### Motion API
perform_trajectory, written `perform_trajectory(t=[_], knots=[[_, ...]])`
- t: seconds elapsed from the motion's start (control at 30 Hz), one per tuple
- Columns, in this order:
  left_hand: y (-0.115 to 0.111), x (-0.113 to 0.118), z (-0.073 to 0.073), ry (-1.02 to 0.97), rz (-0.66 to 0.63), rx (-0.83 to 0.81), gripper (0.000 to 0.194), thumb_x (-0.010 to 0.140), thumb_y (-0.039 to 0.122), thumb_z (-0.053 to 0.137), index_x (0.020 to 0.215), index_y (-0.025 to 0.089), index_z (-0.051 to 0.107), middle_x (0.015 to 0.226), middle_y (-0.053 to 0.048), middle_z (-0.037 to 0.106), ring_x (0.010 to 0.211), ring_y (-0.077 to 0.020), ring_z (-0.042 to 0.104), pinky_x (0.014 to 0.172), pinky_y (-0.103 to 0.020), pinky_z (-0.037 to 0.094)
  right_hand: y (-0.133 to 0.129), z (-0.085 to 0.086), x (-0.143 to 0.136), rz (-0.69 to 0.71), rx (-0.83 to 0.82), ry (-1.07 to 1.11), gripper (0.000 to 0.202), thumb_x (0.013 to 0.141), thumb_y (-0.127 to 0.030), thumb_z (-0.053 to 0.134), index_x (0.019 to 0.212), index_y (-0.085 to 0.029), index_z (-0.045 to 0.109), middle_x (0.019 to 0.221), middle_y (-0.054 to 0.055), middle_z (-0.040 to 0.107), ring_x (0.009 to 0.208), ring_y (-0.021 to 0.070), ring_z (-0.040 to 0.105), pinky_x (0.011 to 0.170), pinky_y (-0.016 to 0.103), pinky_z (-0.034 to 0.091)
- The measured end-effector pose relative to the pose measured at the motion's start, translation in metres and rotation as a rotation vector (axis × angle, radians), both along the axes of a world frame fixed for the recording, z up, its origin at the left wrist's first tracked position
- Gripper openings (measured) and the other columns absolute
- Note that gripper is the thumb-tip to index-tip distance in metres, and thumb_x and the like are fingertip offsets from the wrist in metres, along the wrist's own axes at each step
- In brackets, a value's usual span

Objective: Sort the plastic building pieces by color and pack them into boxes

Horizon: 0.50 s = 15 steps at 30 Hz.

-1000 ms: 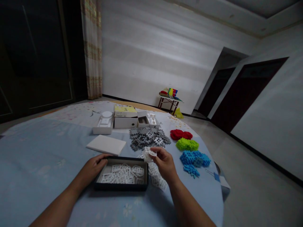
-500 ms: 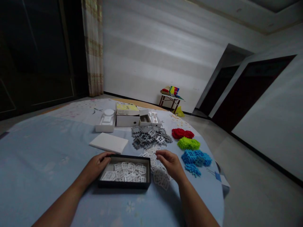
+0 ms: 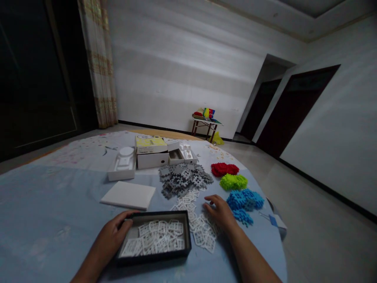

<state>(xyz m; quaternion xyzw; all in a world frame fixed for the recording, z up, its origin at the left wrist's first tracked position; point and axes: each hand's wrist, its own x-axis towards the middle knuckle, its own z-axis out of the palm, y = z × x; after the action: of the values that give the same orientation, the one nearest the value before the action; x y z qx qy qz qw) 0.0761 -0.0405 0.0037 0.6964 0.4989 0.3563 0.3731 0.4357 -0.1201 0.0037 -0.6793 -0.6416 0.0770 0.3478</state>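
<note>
My left hand (image 3: pixel 113 236) grips the left rim of a black-edged box (image 3: pixel 188 236), thumb at the inner side and fingers along the back corner. Many white lattice plastic pieces (image 3: pixel 160 236) lie loose inside it. To the right of the box, my right hand (image 3: pixel 219 212) hovers over or rests at a loose strip of similar white pieces (image 3: pixel 203 232) on the tablecloth. Its fingers are parted and I see nothing between them. Beyond that strip rises a heap of grey interlocking pieces (image 3: pixel 185 177).
Blue (image 3: pixel 244 200), lime green (image 3: pixel 234 182) and red piece piles (image 3: pixel 224 169) line the table's right side. A white lid (image 3: pixel 129 194) lies left of the grey heap. Behind stand a yellow-topped box (image 3: pixel 151 151) and a white tray (image 3: pixel 122 165).
My right hand has shifted rightward, away from the box, and its fingers have parted. The left hand keeps its hold on the box. The camera view has turned slightly right and up.
</note>
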Motion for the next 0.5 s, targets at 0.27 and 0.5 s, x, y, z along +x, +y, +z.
perform_trajectory(t=[0.27, 0.5], knots=[[-0.003, 0.001, -0.004, -0.020, 0.065, -0.050, 0.036, 0.065, 0.043, 0.050, 0.088, 0.023, 0.069, 0.088, -0.002, 0.072, 0.084, -0.0225, 0.066, 0.073, -0.028, 0.053, 0.003, -0.013, 0.008, 0.006, 0.004, -0.018, 0.028, 0.082, -0.034, 0.049, 0.102, -0.019, 0.064, 0.098, 0.010, 0.061, 0.089, 0.0204, 0.058, 0.083, 0.034, 0.046], [0.003, -0.007, -0.018, -0.023, 0.042, -0.098, 0.037, 0.065, 0.048, 0.052, 0.089, 0.025, 0.069, 0.090, -0.002, 0.072, 0.090, -0.0244, 0.065, 0.070, -0.029, 0.054, 0.004, -0.012, 0.010, -0.014, 0.048, -0.016, 0.028, 0.083, -0.030, 0.049, 0.104, -0.019, 0.063, 0.107, 0.011, 0.060, 0.101, 0.0215, 0.054, 0.091, 0.037, 0.043]])
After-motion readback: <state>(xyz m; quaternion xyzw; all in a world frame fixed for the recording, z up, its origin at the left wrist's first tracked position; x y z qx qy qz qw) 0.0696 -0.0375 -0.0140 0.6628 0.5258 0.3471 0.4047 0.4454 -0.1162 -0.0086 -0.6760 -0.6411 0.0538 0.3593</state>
